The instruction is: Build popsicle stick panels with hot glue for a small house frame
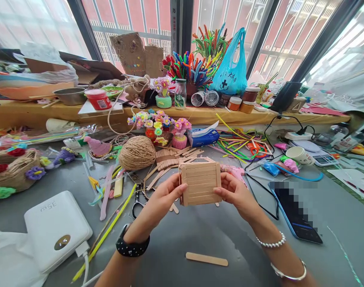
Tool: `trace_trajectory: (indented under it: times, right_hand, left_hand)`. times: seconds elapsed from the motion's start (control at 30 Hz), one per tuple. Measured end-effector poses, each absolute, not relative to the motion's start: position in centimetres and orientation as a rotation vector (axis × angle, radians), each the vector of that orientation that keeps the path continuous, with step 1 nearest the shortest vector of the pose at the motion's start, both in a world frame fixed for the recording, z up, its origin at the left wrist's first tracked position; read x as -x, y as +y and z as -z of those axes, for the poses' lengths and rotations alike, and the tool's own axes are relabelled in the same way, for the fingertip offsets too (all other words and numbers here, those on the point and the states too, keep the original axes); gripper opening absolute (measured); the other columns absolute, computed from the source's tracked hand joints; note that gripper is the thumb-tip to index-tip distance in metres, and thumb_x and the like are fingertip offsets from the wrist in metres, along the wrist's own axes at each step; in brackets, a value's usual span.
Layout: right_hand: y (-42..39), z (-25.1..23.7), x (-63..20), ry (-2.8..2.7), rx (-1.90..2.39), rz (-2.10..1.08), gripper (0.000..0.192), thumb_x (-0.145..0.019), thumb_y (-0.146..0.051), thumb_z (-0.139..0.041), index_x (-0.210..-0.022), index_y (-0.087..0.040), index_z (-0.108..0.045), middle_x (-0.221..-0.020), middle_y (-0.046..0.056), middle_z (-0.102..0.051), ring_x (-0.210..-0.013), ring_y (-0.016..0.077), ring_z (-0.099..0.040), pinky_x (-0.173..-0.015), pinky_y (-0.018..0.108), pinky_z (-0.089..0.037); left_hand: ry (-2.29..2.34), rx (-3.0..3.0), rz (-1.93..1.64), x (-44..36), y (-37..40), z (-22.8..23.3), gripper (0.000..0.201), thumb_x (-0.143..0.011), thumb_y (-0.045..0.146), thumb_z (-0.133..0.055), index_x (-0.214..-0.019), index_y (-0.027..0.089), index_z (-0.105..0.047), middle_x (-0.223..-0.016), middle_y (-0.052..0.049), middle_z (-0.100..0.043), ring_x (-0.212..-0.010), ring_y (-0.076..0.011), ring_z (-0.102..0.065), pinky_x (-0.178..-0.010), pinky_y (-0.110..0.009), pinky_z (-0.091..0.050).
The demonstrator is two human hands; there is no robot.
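- Head view: the left hand [161,199] and right hand [234,193] hold a small box of wooden sticks [200,183] between them, lifted just above the grey desk [200,235], near its middle.
- The left grip is closed on the box's left edge, thumb on the near face; the right grip clasps the right edge the same way, so both hands are grasping the box and nothing else.
- The box looks light and stiff, but I judge it fragile (flat sticks joined side by side, probably glued), so a squeeze across the open top could spring a joint. The corners and the side edges, where the hands are now, seem the safest places to hold.
- The wood looks dry and matt, not slippery.
- One loose stick [206,259] lies on the desk nearer the person, well apart from the box; a pile of sticks [170,157] lies just behind the box, beside a ball of twine [137,152].
- Scissors [137,197] lie just left of the left hand.
- A phone [295,213] lies to the right, near the right wrist, with a black cable running past it.
- A white power pack [55,229] sits at the left front.
- Open room: the bare patch of desk in front of and under the hands. Behind and to both sides the desk is crowded with craft bits.
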State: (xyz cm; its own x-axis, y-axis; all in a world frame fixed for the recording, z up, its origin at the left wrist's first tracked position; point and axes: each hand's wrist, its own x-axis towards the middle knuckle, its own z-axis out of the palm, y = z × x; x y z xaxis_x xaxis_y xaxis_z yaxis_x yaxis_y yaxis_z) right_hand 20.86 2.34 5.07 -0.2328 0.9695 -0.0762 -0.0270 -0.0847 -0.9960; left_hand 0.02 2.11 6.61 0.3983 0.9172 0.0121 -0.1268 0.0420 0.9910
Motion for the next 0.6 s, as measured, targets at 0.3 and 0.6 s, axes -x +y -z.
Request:
trace_trajectory:
  times: [0.3, 0.6]
  right_hand:
    - [1.7, -5.1, -21.1, -1.367, 1.029, -1.293, 0.024, -0.069, -0.038, -0.063, -0.079, -0.019, -0.052, -0.060, -0.004, -0.047, -0.046, 0.0057, -0.039, -0.039, 0.018, -0.031]
    - [1.3, -5.0, -21.3, -1.420, 0.992, -1.234, 0.021, -0.070, -0.034, -0.063, -0.079, -0.019, -0.051, -0.059, -0.004, -0.048, -0.045, 0.0060, -0.042, -0.039, 0.019, -0.032]
  left_hand:
    - [0.789, -1.454, -1.032, 0.4, 2.0, -5.8, 0.034, -0.083, 0.028, -0.048, -0.116, 0.019, -0.049, -0.107, -0.005, -0.058, -0.101, -0.0206, -0.049, -0.079, -0.024, -0.041]
    - [0.815, -1.585, -1.050, 0.7, 2.0, -5.5, 0.027, -0.083, 0.029, -0.047, -0.106, 0.019, -0.056, -0.091, -0.004, -0.061, -0.086, -0.0179, -0.054, -0.070, -0.023, -0.044]
